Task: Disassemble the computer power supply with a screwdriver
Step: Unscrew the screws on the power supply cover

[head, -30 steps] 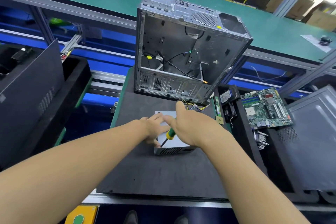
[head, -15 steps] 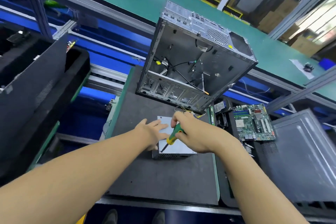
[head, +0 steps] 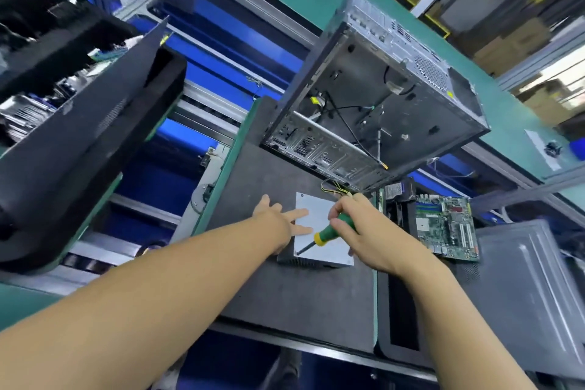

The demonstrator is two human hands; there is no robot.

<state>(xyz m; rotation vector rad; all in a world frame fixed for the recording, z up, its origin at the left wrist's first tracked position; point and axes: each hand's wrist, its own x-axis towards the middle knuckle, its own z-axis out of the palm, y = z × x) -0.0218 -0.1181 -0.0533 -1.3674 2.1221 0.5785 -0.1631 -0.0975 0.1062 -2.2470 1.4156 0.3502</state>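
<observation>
No writing can be read here.
A white label (head: 394, 189) on the black part (head: 408, 191) beside the motherboard (head: 446, 228) carries print too small to make out; the board's own markings and the yellow sticker (head: 449, 93) on the computer case (head: 364, 79) are just as blurred.

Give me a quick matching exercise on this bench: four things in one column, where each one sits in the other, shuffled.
1 screwdriver
2 power supply
3 computer case
4 circuit board

A open-sided, at the far end of the mat
B beside the mat, to its right
C gripped by the right hand
D flat on the mat, left hand pressing on it

Pairs: 1-C, 2-D, 3-A, 4-B
</observation>
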